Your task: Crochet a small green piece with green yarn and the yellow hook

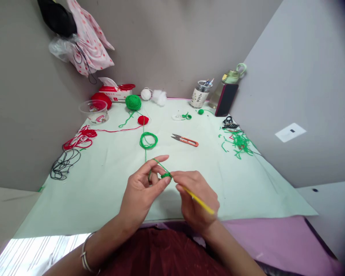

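My left hand [145, 188] pinches a small green crochet piece [166, 175] between thumb and fingers. Green yarn runs over its raised index finger and down to the piece. My right hand [198, 199] is closed around a crochet hook with a yellow handle [199, 200], whose tip meets the piece and is too small to make out. Beyond my left hand lies a loose coil of green yarn [148, 140], with a strand leading back toward a green yarn ball [133, 102]. Orange thread snips [185, 140] rest on the table past my right hand.
A red yarn ball [143, 120], a clear plastic tub [94, 112] and a tissue box [115, 93] stand toward the back left. Green yarn scraps [241, 143] lie at right, near a propped phone [227, 100]. Red yarn [82, 138] and black cord [64, 165] lie at left.
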{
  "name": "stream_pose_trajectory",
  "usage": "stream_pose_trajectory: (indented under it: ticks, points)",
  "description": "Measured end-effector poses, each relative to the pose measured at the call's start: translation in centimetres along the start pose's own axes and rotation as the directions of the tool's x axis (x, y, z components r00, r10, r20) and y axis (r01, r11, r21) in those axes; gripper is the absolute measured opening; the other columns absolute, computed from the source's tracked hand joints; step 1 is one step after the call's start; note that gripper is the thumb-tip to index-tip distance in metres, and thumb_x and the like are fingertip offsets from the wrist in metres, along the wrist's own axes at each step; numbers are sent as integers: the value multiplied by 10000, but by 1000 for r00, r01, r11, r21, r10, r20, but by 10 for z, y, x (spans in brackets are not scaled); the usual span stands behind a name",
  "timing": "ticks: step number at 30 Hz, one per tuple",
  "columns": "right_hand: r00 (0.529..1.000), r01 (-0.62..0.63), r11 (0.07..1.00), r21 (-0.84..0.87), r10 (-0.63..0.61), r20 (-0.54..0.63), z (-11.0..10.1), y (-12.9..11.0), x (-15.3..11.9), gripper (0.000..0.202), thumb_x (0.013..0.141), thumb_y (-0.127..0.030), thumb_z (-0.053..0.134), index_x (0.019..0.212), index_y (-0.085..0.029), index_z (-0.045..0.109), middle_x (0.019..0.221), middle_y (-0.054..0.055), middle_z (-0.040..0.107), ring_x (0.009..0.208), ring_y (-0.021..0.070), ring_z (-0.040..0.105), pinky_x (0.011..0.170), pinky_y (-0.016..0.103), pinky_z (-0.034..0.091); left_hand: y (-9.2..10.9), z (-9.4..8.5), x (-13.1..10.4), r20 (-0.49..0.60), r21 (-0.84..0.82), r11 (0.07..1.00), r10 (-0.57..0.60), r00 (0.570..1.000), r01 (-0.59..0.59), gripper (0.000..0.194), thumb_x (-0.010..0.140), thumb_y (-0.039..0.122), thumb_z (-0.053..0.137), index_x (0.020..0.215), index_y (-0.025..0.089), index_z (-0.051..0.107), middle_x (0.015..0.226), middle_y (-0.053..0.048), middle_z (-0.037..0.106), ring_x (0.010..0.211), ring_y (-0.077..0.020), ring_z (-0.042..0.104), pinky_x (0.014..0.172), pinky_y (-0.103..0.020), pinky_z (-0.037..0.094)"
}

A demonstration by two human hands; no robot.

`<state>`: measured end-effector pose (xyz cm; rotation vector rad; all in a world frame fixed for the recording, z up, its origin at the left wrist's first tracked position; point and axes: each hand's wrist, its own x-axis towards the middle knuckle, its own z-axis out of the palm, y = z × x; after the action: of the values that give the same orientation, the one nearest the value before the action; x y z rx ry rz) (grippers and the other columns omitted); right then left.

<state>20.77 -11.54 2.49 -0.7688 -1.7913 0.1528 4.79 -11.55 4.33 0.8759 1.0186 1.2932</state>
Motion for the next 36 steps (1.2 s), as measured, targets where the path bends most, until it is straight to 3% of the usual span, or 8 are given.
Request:
stream_pose_trajectory:
  ticks: [3,6,10,17,22,24,28,36]
  points:
    - [999,40,993,-112,-41,-8,3,3,-4,337,1011,-109,648,1251,-311,771,1084,87,828,946,236,797,767,365,671,2,2,1,96,-161,972,-158,983,172,469,799,275,936,1252,233,821,766,45,605,572,-62,433,603,-208,430]
    - [982,-157,983,94,166,-89,0,5,-1,273,1039,-136,614,1161,-297,797,989,59,814,852,208,769,723,348,650,7,0,5,196,-280,903,-280,940,327,359,816,258,916,1163,189,856,666,86,502,471,-9,198,522,-184,373]
    - [884,-396,795,460,466,-44,-4,5,9,211,1078,-252,599,1017,-255,801,870,35,775,718,170,697,656,319,599,9,-1,7,187,-256,937,-192,963,236,335,788,260,929,1117,227,877,826,17,614,550,-40,361,525,-185,406]
    - [937,-323,900,293,348,-37,4,3,7,196,1047,-189,645,1074,-276,818,919,38,802,778,178,737,665,310,618,2,1,4,134,-132,982,-119,984,137,368,800,314,941,1162,291,873,919,-12,685,818,-135,588,724,-226,516]
    - [995,-75,997,15,76,-67,4,6,-2,330,995,-97,684,1216,-305,812,1098,82,819,942,220,774,751,359,647,2,0,8,211,-285,897,-284,935,337,378,807,320,940,1164,219,868,590,90,476,523,-45,330,690,-205,501]
    - [976,-178,977,121,191,-108,0,7,1,285,1015,-112,657,1165,-295,817,1011,65,820,876,208,765,720,353,634,3,-2,10,220,-327,865,-323,921,381,326,806,297,936,1108,189,876,557,121,374,492,-32,210,686,-201,506]
    - [881,-408,808,424,470,-48,-2,6,11,196,1062,-265,630,991,-246,812,857,42,772,690,166,678,616,316,578,5,-2,10,123,-280,927,-225,967,251,350,763,264,946,1099,217,864,768,54,577,547,-41,347,681,-226,497]
    - [869,-442,770,460,495,6,1,9,7,168,1051,-286,662,1024,-271,827,931,29,797,727,157,669,671,310,566,0,-3,4,161,-70,978,-184,970,198,423,827,354,914,1240,313,837,921,5,629,773,-125,578,651,-250,420]
